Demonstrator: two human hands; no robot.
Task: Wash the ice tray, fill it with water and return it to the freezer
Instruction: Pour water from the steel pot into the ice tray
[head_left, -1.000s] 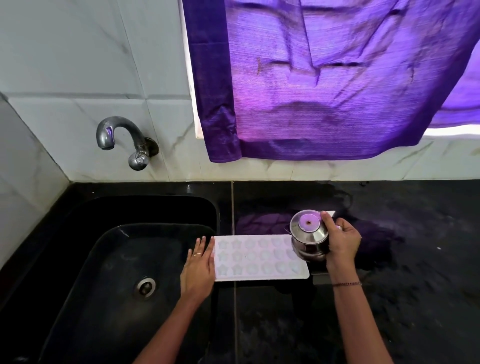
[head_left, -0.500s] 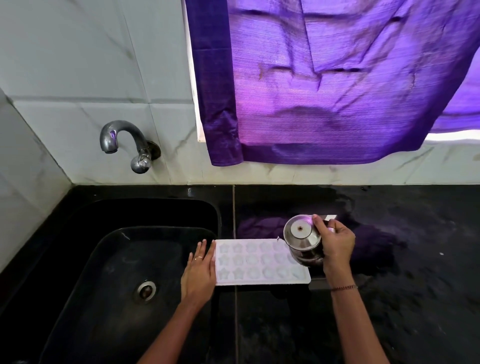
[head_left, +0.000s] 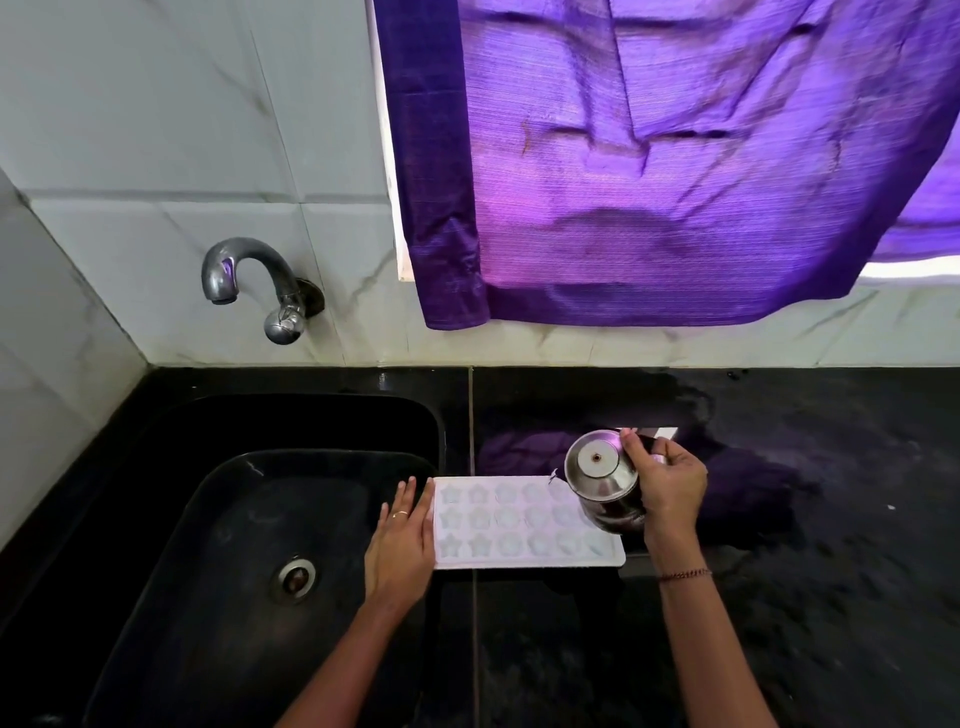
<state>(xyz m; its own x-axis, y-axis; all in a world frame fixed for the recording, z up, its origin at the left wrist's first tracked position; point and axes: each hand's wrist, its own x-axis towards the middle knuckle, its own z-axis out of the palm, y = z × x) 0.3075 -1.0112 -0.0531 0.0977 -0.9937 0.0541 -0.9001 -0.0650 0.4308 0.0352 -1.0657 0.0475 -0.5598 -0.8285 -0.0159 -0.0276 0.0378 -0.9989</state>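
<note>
A white ice tray (head_left: 511, 522) with star and round moulds lies flat on the black counter (head_left: 779, 623), just right of the sink. My left hand (head_left: 402, 545) rests with straight fingers against the tray's left end. My right hand (head_left: 670, 480) grips a small steel pot (head_left: 602, 480) and holds it tilted above the tray's right end, its rim toward the moulds. The pot hides the tray's far right corner. I cannot tell whether water is coming out.
A black sink (head_left: 234, 519) with a steel drain (head_left: 296, 577) fills the left. A chrome tap (head_left: 254, 286) juts from the tiled wall above it. A purple curtain (head_left: 649, 156) hangs over the window. The counter behind the pot looks wet.
The steel pot has tipped further over and shifted slightly left over the tray. My left hand has stayed at the tray's left end.
</note>
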